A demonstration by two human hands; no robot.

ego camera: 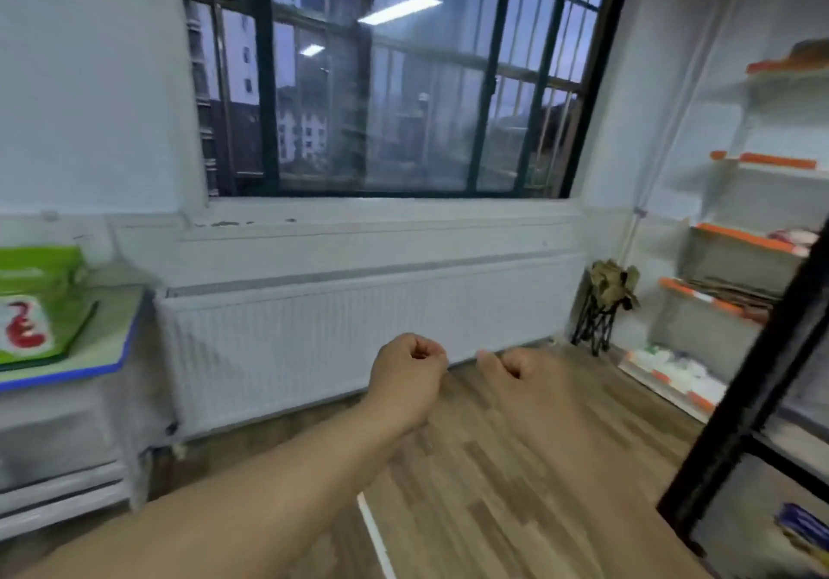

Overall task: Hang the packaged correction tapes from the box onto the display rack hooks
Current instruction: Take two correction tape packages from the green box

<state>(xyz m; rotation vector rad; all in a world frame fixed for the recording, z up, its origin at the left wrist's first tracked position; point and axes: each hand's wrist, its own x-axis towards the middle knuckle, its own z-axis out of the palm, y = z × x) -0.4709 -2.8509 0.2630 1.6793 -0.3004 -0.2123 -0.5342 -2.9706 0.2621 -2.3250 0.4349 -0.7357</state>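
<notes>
Left hand (408, 372), right hand (525, 370) curled, holding nothing (green box (40, 309) print blurred).

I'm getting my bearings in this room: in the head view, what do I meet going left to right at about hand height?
From the left: green box on the blue-edged table → curled left hand → curled right hand → folded camouflage stool → white shelving with orange edge strips.
</notes>
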